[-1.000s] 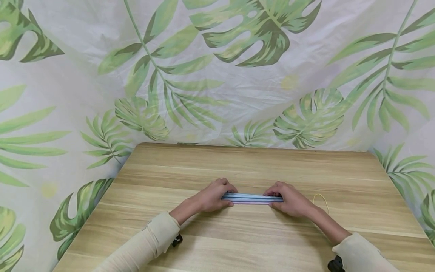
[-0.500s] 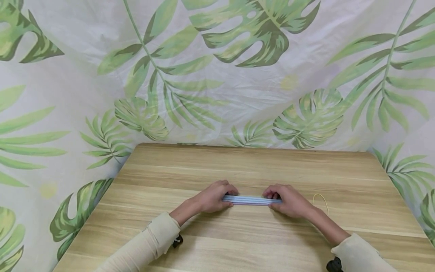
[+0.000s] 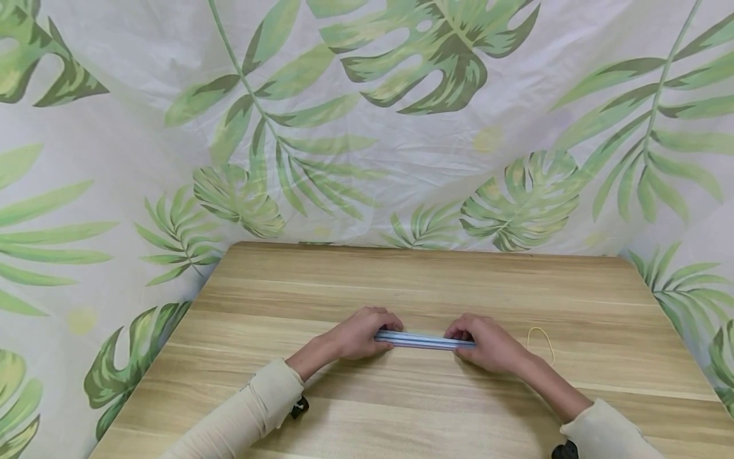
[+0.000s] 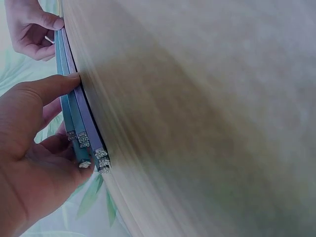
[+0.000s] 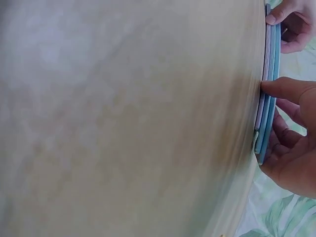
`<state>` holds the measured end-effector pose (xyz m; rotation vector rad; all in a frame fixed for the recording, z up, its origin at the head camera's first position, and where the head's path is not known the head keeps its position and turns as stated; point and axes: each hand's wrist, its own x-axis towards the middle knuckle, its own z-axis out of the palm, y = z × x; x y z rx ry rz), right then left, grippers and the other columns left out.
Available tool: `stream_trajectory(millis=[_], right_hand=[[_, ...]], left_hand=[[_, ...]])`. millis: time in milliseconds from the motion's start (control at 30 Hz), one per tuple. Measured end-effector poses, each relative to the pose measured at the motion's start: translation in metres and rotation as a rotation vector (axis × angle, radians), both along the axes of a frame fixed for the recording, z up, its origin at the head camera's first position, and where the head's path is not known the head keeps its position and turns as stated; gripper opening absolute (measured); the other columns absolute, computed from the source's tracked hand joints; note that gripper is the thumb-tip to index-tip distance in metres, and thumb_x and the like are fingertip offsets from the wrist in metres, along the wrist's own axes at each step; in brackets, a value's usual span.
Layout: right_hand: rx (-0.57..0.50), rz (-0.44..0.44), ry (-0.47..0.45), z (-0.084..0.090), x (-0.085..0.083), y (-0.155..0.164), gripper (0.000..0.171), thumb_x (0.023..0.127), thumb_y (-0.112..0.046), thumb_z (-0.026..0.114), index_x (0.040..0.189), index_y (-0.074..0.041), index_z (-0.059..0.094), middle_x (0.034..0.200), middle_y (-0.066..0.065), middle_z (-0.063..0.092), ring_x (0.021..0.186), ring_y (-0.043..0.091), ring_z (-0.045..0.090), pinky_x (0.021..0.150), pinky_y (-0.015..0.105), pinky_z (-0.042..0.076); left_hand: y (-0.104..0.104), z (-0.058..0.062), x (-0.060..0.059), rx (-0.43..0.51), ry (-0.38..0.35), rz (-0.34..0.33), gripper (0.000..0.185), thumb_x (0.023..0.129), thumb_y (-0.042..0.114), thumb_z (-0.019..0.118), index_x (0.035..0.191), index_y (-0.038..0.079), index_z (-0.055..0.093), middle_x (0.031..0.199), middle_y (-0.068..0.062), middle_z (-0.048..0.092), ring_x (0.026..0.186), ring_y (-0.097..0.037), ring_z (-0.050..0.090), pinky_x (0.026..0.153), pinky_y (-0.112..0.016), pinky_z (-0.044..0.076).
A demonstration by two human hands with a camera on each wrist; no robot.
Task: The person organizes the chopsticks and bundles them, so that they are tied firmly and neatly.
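Note:
A bundle of slim blue and purple pencils (image 3: 424, 340) is held crosswise over the middle of the table. My left hand (image 3: 367, 333) pinches its left end between thumb and fingers, and my right hand (image 3: 484, 342) pinches the right end the same way. Close up in the left wrist view, the pencils (image 4: 81, 106) lie side by side with sparkly silver ends, somewhat uneven in length. In the right wrist view the thumb presses across the pencils (image 5: 267, 106), whose ends here are close to level. The fingers partly cover both ends.
A thin yellow rubber band (image 3: 548, 341) lies on the wooden table (image 3: 401, 408), just behind my right wrist. A leaf-printed white cloth (image 3: 344, 191) hangs beyond the table's back edge and along its sides.
Both hands have shifted slightly toward me, with the right end of the bundle a little lower. The pencils' visible rows look rearranged and narrower. The rubber band has not moved.

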<state>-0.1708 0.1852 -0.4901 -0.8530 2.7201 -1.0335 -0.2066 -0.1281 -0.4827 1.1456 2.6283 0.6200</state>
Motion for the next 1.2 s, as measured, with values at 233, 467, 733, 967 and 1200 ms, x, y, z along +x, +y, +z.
stream_trajectory(millis=[233,467,733,967,1200], right_hand=[[0.055,-0.028,-0.003,0.0009,0.0015,-0.0023,0.018,0.089,-0.003,0.081,0.103,-0.012,0.076,0.087,-0.007,0.068,0.077,0.003,0.058,0.070,0.023,0.049],[0.073,-0.033,-0.010,0.0014,0.0046,-0.0043,0.016,0.090,-0.004,0.081,0.104,-0.011,0.077,0.087,-0.009,0.070,0.076,0.001,0.058,0.070,0.023,0.049],[0.077,-0.056,0.000,0.0030,0.0062,-0.0064,0.017,0.088,-0.004,0.082,0.102,-0.012,0.078,0.084,-0.010,0.071,0.076,0.000,0.060,0.070,0.023,0.051],[0.096,-0.053,0.009,0.0047,0.0078,-0.0084,0.017,0.086,-0.003,0.082,0.097,-0.015,0.077,0.080,-0.013,0.069,0.074,0.002,0.057,0.069,0.023,0.048],[0.099,-0.057,0.033,0.0050,0.0103,-0.0102,0.020,0.083,-0.003,0.084,0.099,-0.013,0.078,0.083,-0.009,0.074,0.077,0.002,0.063,0.070,0.023,0.051]], left_hand=[[0.0007,0.0007,0.0000,0.002,0.004,0.006,0.036,0.096,0.015,0.082,0.130,0.010,0.073,0.114,-0.003,0.074,0.098,-0.011,0.065,0.085,-0.024,0.055],[0.0013,0.0004,-0.0006,0.027,-0.017,0.010,0.035,0.095,0.013,0.082,0.129,0.008,0.074,0.115,-0.004,0.078,0.100,-0.010,0.070,0.088,-0.025,0.057],[0.0027,-0.0013,0.0004,0.007,0.001,0.026,0.036,0.094,0.012,0.082,0.129,0.010,0.074,0.113,-0.002,0.078,0.099,-0.009,0.069,0.087,-0.025,0.057],[0.0042,-0.0018,0.0004,-0.007,-0.003,0.009,0.039,0.090,0.008,0.082,0.128,0.010,0.074,0.119,-0.002,0.078,0.100,-0.009,0.068,0.087,-0.023,0.055],[0.0050,-0.0012,0.0014,-0.029,0.003,0.017,0.039,0.090,0.007,0.081,0.128,0.011,0.075,0.119,-0.001,0.079,0.095,-0.007,0.066,0.083,-0.022,0.054]])
